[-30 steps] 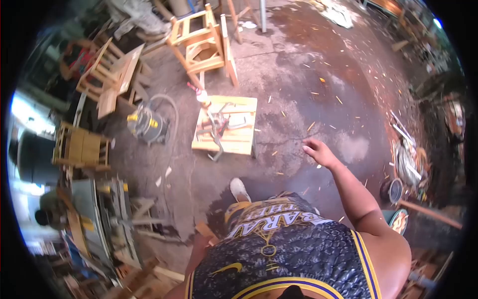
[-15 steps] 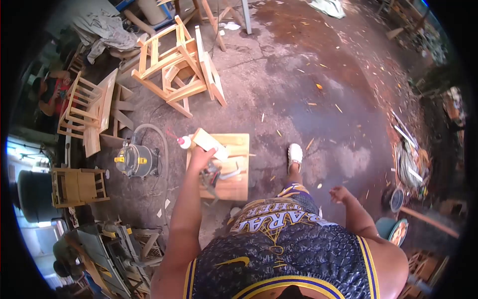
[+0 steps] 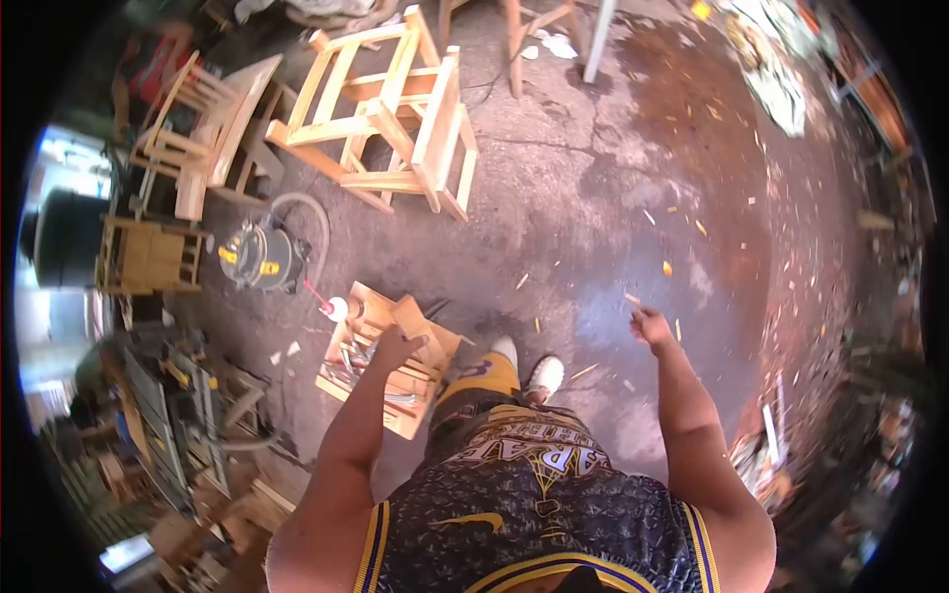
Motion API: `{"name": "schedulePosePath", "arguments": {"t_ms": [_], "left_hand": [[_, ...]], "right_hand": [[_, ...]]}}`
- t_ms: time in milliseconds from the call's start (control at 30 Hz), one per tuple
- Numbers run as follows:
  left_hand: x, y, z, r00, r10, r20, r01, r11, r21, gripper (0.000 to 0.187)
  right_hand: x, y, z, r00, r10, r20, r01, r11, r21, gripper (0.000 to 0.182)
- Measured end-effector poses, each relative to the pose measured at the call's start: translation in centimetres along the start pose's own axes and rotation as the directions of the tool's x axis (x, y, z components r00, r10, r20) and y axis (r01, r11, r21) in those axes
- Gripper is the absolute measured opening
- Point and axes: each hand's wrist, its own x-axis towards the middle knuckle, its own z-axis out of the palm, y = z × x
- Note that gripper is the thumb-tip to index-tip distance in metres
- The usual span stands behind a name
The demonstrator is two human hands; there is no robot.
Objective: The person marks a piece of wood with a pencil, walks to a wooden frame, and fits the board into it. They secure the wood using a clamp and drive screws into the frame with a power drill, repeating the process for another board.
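Note:
My left hand [image 3: 397,348] is closed on a light wooden piece [image 3: 419,326] at the top of a wooden tray-like carrier [image 3: 400,423]. Several metal tools [image 3: 346,364] lie in it beside my wrist; their kinds are too small to make out. At its far left corner stands a white bottle [image 3: 336,309] with a pink-red nozzle. My right hand [image 3: 649,327] hangs out over the floor with loosely bent fingers and no object plainly in it. A thin wood chip [image 3: 633,299] shows just past its fingertips, seemingly on the floor.
A wooden chair frame [image 3: 395,119] lies ahead to the left. Beyond my left hand is a shop vacuum [image 3: 265,259] with a hose. Wooden furniture [image 3: 153,259] and a bench [image 3: 222,148] line the left. Scattered chips and leaves dot the wet concrete floor [image 3: 554,227].
My view has turned and shifted. The wooden carrier and bottle now appear lower and further left, with my left hand still on the wooden piece. My right hand has swung forward. Both shoes now show.

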Motion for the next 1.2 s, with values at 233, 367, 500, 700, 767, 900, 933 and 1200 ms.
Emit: {"name": "schedulePosePath", "arguments": {"t_ms": [233,367,500,700,767,900,933,1200], "left_hand": [[10.7,3.3,1.4,0.959,-0.283,-0.030,0.257,0.905,-0.340,0.034],[16.9,3.2,3.5,0.941,-0.333,-0.069,0.267,0.849,-0.456,0.034],[18.8,5.1,5.9,0.920,-0.384,-0.075,0.229,0.686,-0.691,0.035],[12.1,12.2,13.8,0.507,-0.862,0.010,0.398,0.223,-0.890,0.029],[9.0,15.6,18.7,0.258,-0.951,0.170,0.386,-0.060,-0.921,0.035],[4.6,24.2,28.9,0.129,-0.958,0.254,0.624,-0.121,-0.772,0.042],[4.7,26.2,29.5,0.133,-0.949,0.287,0.677,-0.124,-0.726,0.039],[4.9,33.3,33.8,0.162,-0.908,0.386,0.488,-0.267,-0.831,0.040]], "right_hand": [[13.0,-22.4,10.2,0.968,-0.092,0.233,0.111,0.992,-0.066,0.041],[21.4,-27.9,17.0,0.914,0.042,0.404,-0.045,0.999,0.000,0.053],[34.0,-31.3,25.5,0.844,0.161,0.511,-0.155,0.986,-0.055,0.065],[54.1,-30.6,42.4,0.826,0.179,0.535,-0.283,0.952,0.119,0.067],[55.9,-30.7,46.7,0.815,0.186,0.549,-0.345,0.917,0.200,0.065],[56.0,-28.9,48.8,0.795,0.186,0.577,-0.409,0.867,0.285,0.061],[55.9,-28.5,48.9,0.791,0.184,0.583,-0.417,0.859,0.296,0.060],[55.2,-31.6,55.3,0.760,0.083,0.645,-0.418,0.822,0.387,0.052]]}}
